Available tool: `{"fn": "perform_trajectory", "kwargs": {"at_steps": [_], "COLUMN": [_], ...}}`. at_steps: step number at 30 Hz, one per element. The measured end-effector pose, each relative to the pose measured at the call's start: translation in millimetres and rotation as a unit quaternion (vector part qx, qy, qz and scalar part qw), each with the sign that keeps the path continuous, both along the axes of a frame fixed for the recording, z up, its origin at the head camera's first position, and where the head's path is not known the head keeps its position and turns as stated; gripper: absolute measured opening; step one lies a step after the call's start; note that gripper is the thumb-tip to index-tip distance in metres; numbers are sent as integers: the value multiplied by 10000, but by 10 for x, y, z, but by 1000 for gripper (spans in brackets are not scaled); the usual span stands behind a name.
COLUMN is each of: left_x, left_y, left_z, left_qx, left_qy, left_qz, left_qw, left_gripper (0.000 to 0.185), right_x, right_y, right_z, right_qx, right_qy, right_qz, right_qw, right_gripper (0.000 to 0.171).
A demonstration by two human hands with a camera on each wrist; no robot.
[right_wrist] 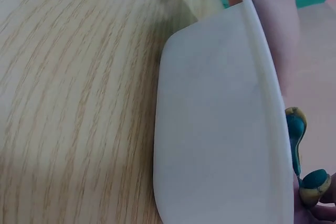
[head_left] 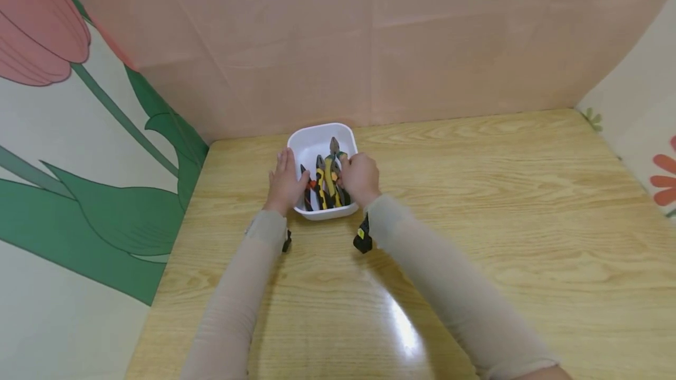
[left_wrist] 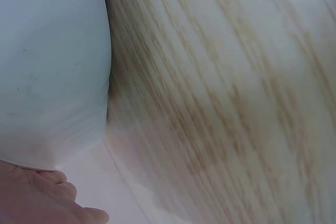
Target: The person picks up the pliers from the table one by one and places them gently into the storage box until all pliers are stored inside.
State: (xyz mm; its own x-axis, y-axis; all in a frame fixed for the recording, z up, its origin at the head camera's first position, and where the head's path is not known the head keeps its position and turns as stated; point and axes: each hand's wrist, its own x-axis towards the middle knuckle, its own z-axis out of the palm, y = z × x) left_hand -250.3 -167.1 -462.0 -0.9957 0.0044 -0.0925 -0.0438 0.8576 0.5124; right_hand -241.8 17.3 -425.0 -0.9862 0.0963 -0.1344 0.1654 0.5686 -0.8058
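My left hand lies flat against the left wall of the white tub, fingers straight, steadying it at the back of the bench. My right hand curls over the right rim, around the handles of the pliers lying in the tub, so they lift without the tub sliding.

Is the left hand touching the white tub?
Touching. The head view shows the left hand flat against the tub's left wall; the left wrist view shows no gap.
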Motion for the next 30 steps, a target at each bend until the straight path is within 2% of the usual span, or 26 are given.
{"fn": "perform_trajectory", "kwargs": {"at_steps": [6, 12, 18, 24, 30], "left_x": [-1, 20, 14, 12, 10], "left_y": [-24, -28, -28, -20, -26], "left_z": [-21, 0, 5, 2, 2], "left_qx": [-40, -28, -34, -17, 38], "left_qy": [-7, 158, 69, 71, 94], "left_qz": [-19, -51, -53, -13, -23], "left_qw": [10000, 9999, 10000, 10000, 9999], "left_gripper": [82, 81, 82, 82, 81], "right_x": [-5, 4, 16, 7, 29], "right_y": [-62, -101, -127, -144, -140], "right_z": [-23, -43, -47, -69, -41], "right_qx": [862, 1318, 1878, 2108, 2009], "right_qy": [136, 414, 454, 437, 419], "right_qz": [-9, -2, 237, 388, 531], "right_qw": [9962, 9904, 9809, 9758, 9773], "right_gripper": [45, 47, 46, 41, 40]}}
